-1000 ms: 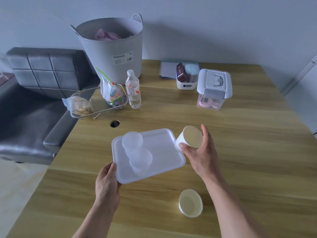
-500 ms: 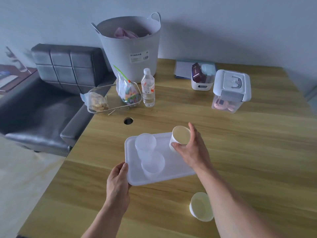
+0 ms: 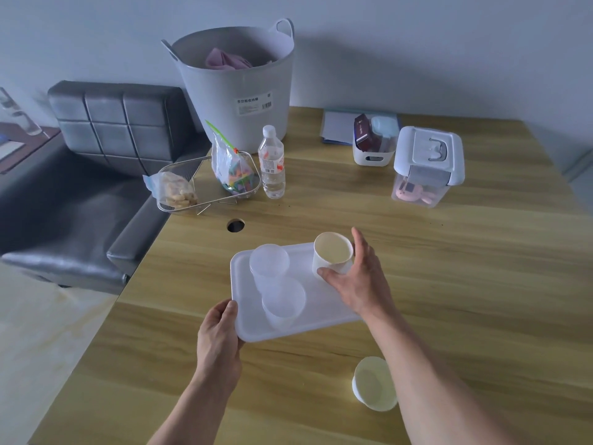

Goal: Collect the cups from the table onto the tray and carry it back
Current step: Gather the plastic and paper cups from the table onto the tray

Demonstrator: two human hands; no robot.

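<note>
Hands frame the white tray (image 3: 324, 303) at the centre of the frame, where we see it over the wooden desk (image 3: 449, 268). Our left hand (image 3: 219, 335) is closed on the tray's lower left corner, thumb on top of the rim. Our right hand (image 3: 359, 281) is wrapped around a white paper cup (image 3: 332, 253), thumb on its near side and fingers round its far side; the cup is upright at the tray's upper right corner, and we cannot tell whether its base touches the tray. Two clear plastic cups (image 3: 277, 284) sit on the left half of the tray, one just behind the other and overlapping in our view. A second white paper cup (image 3: 373, 383) stands on the desk at the lower right of the frame, beside our right forearm and apart from the tray.

Toward the top of the frame, a grey tub (image 3: 237, 88) stands at the desk's far edge, with a water bottle (image 3: 272, 165) and a wire basket (image 3: 205, 184) of bagged snacks in front of it. A lidded clear box (image 3: 428, 165) sits at the upper right.
</note>
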